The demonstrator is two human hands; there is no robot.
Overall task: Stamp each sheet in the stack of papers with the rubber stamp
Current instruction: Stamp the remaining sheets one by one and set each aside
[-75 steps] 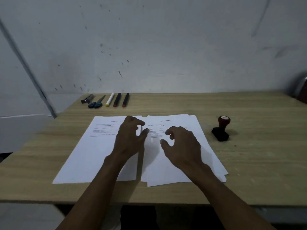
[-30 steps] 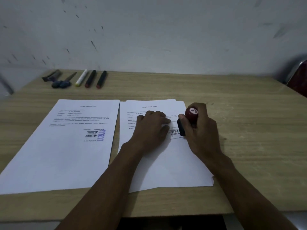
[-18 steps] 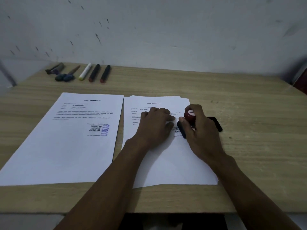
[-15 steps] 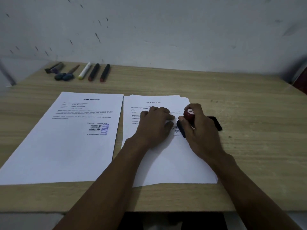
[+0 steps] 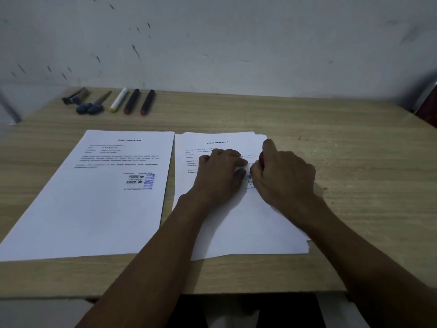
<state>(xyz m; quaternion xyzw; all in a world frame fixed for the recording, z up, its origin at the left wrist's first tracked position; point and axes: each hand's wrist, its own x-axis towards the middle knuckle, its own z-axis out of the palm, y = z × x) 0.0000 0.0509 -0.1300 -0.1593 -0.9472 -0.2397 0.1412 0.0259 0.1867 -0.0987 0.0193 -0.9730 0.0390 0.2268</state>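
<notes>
Wooden table (image 5: 331, 138). Stamped sheet (image 5: 99, 197) toward left edge; paper stack (image 5: 236, 228) mid-front, pinned flat by left hand (image 5: 218, 176). Right hand (image 5: 283, 176) clenched around red-knobbed rubber stamp (image 5: 261, 158), pressed onto top sheet.

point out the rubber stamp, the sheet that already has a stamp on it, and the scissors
rubber stamp (image 5: 261, 159), head view, red knob showing beside the right hand
stamped sheet (image 5: 94, 209), head view, blank lower half of the left sheet
scissors (image 5: 91, 108), head view, dark blue handles
</notes>
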